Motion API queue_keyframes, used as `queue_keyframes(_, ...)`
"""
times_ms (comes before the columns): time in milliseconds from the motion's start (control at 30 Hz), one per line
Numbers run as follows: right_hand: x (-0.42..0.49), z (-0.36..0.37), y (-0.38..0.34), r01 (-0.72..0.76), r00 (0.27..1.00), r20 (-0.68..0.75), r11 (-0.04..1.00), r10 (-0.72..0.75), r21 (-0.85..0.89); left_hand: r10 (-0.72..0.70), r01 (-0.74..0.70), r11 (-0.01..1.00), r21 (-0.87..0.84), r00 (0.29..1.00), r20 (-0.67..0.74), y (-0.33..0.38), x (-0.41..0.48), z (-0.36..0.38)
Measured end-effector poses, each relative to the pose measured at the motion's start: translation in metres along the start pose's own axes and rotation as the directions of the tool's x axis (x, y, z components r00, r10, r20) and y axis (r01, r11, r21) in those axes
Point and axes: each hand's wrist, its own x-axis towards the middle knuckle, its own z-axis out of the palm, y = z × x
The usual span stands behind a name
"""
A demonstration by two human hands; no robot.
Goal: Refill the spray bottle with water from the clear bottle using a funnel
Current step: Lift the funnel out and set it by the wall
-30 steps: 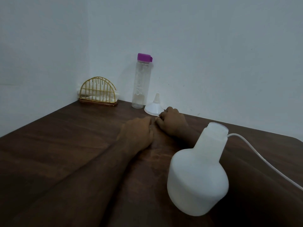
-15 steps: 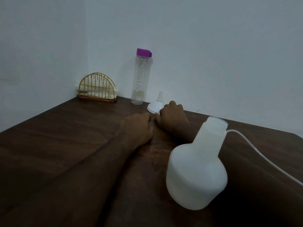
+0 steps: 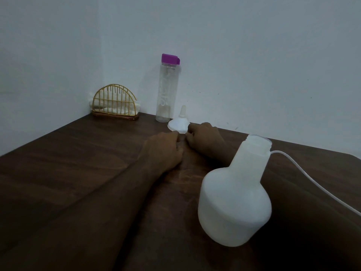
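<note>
A dark brown wooden table carries an uncapped, translucent white plastic spray bottle nearest the camera. Both loosely curled hands, left hand and right hand, rest empty mid-table. Behind them stand a tall clear bottle with a purple cap and a small white funnel, mouth down.

table (dark wood) | spray bottle | funnel | clear bottle | napkin holder

dark wooden table in a corner; plain pale walls; dim light
</note>
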Motion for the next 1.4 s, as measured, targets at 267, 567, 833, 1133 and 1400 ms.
queue_keyframes(267, 0.0, 0.003, 0.0, -0.042, 0.99, -0.14, 0.984, 0.018, -0.172, 0.014, -0.013, 1.0, -0.019, 0.999, 0.048, 0.0, 0.001, -0.003)
queue_keyframes(567, 0.0, 0.002, -0.001, 0.083, 0.985, -0.143, 0.993, -0.095, -0.087, 0.031, -0.029, 0.999, -0.04, 0.999, 0.043, -0.001, 0.002, -0.002)
queue_keyframes(833, 0.004, 0.005, 0.001, 0.071, 0.997, -0.033, 0.993, -0.074, -0.092, 0.035, -0.034, 0.999, -0.033, 0.999, 0.025, -0.003, 0.003, 0.001)
queue_keyframes(1133, -0.001, 0.0, 0.011, 0.076, 0.997, -0.003, 0.989, -0.076, 0.123, 0.029, -0.028, 0.998, -0.047, 0.999, 0.024, -0.002, 0.001, -0.002)
queue_keyframes(1400, -0.043, -0.057, 0.014, -0.106, 0.993, 0.089, 0.889, 0.074, 0.445, 0.024, -0.029, 0.98, -0.199, 0.999, -0.028, 0.011, -0.012, -0.016)
